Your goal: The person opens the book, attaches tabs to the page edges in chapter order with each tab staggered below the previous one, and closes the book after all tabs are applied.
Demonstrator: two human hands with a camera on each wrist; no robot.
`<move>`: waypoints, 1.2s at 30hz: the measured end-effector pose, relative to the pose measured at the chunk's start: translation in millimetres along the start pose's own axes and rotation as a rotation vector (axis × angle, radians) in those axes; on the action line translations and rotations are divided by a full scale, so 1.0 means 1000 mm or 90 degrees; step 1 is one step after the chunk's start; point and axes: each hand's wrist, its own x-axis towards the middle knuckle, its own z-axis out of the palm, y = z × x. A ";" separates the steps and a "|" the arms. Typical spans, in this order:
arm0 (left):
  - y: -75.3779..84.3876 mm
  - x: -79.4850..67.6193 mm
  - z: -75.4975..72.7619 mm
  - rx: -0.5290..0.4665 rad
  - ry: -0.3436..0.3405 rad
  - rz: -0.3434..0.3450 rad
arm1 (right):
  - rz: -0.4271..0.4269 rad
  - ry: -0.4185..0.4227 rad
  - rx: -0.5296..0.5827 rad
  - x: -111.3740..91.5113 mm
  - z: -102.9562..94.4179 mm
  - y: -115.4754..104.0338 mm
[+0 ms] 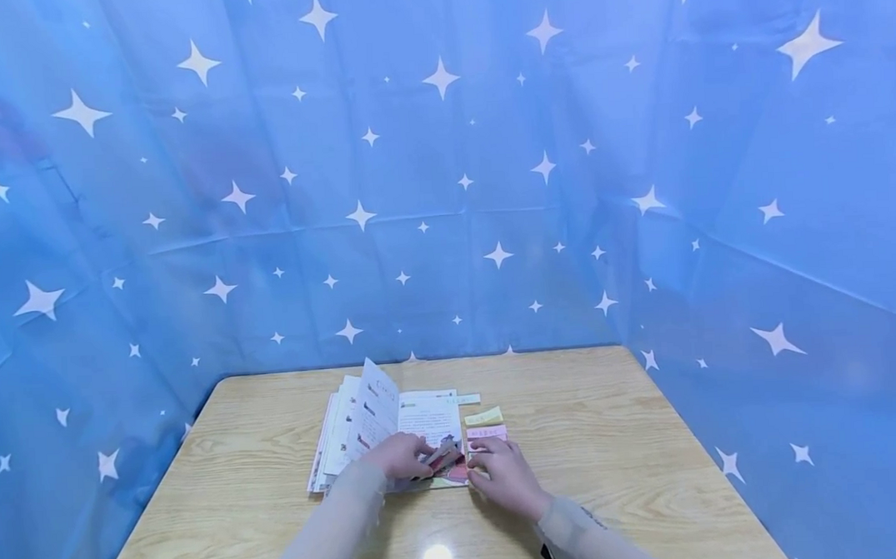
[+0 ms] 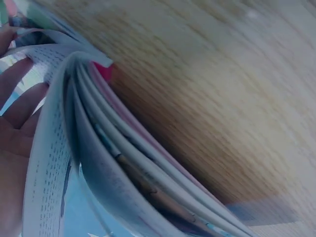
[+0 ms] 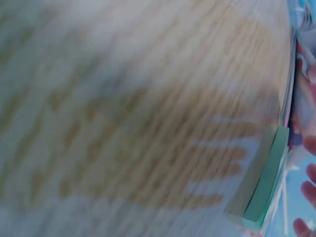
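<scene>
An open book (image 1: 429, 414) lies on the wooden table, with printed text and a colourful picture on its pages. A raised page (image 1: 374, 412) stands up at its left side. My left hand (image 1: 399, 458) is over the lower middle of the book and pinches a bent page (image 1: 446, 455) near its lower part. Curved pages (image 2: 47, 163) partly hide that hand in the left wrist view. My right hand (image 1: 507, 477) rests at the book's lower right edge, fingers spread and slightly bent, beside a pink tab (image 1: 487, 432) and a yellow tab (image 1: 484, 416).
A pale tab (image 1: 469, 399) sticks out at the book's upper right. A green tab (image 3: 266, 177) shows along the edge in the right wrist view. The wooden table (image 1: 612, 422) surrounds the book, and a blue starred curtain (image 1: 444, 188) hangs behind it.
</scene>
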 end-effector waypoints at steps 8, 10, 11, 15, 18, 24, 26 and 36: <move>0.018 -0.007 -0.012 0.037 0.060 0.047 | -0.021 -0.025 -0.001 0.001 0.004 -0.008; 0.027 -0.008 -0.016 0.083 0.083 0.058 | -0.042 -0.028 0.005 0.002 0.007 -0.010; 0.032 -0.008 -0.018 0.107 0.095 0.066 | -0.059 -0.026 0.010 0.003 0.008 -0.010; 0.048 -0.007 -0.026 0.190 0.137 0.094 | -0.116 -0.030 0.030 0.007 0.013 -0.016; 0.052 -0.007 -0.031 0.219 0.161 0.090 | -0.086 -0.050 0.086 0.012 0.015 -0.022; 0.043 -0.007 -0.033 0.188 0.140 0.060 | 0.210 -0.065 0.430 0.027 0.012 -0.032; 0.039 -0.008 -0.033 0.179 0.136 0.065 | 0.310 -0.057 0.551 0.031 0.011 -0.033; 0.042 -0.014 -0.036 0.124 0.125 0.065 | 0.430 -0.076 0.682 0.042 0.006 -0.035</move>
